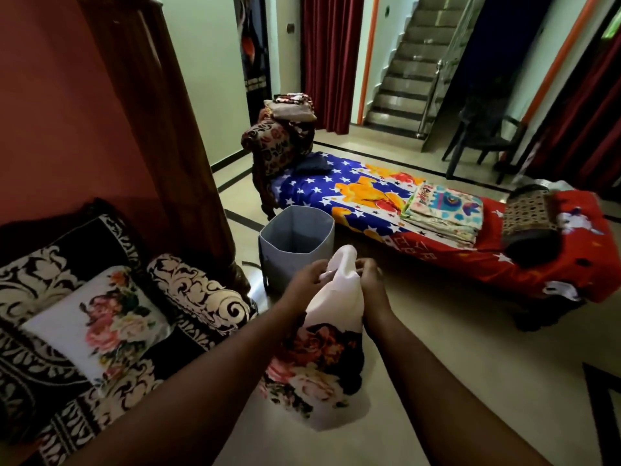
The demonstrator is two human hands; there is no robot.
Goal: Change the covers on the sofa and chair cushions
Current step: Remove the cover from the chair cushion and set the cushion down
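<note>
I hold a white cushion cover with a rose print (322, 361) upright in front of me, above the floor. My left hand (307, 280) grips its upper left edge. Opposite it, my right hand (371, 284) pinches the cloth near the top on the right side. The cover's top (342, 260) bunches up between my hands. A second white cushion with the same rose print (100, 317) lies on the black and cream patterned sofa (198, 294) at the left.
A grey fabric basket (295, 243) stands open on the floor just beyond my hands. Behind it is a low bed (386, 203) with a blue, starred and red sheet and folded cloths (443, 213). A dark plastic chair (484, 132) and stairs (413, 68) are farther back.
</note>
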